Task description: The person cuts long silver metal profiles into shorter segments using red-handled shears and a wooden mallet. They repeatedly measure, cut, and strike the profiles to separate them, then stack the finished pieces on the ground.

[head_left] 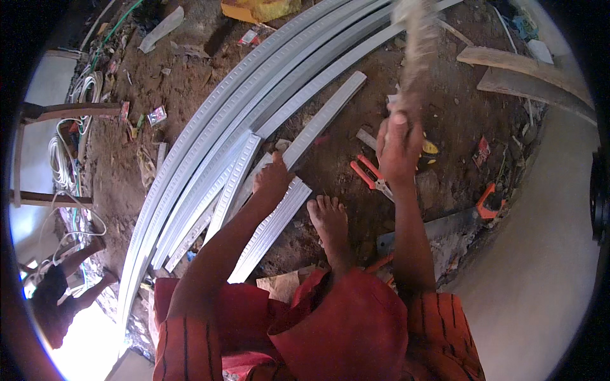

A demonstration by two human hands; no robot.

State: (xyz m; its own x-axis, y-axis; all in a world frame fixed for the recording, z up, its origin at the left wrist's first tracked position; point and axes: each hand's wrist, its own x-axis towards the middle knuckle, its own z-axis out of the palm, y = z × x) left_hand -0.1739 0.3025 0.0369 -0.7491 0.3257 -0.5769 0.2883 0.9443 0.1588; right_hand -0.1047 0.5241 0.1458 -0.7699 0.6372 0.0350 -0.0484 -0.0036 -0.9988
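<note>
My left hand [270, 178] has its fingers bent over a short silver metal channel [323, 117] among the strips on the dirt floor. My right hand [399, 150] is closed on a long pale piece [413, 57], perhaps wood, blurred by motion and raised toward the top. Just left of that hand lie red-handled snips [366, 171]; a yellow-and-black tool [429, 148] is partly hidden behind it. Longer silver channels [210, 120] curve across the view, and a ribbed bundle [267, 232] lies below my left hand. My bare foot [329, 228] rests between my arms.
A hand saw [489, 202] lies right, by a pale wall [540, 254]. Wooden boards [521, 63] lean at upper right. Coiled white cables [60, 162] and wooden bars [67, 113] are at left. Another person's legs [73, 289] show at lower left. A yellow lump [260, 9] sits at top.
</note>
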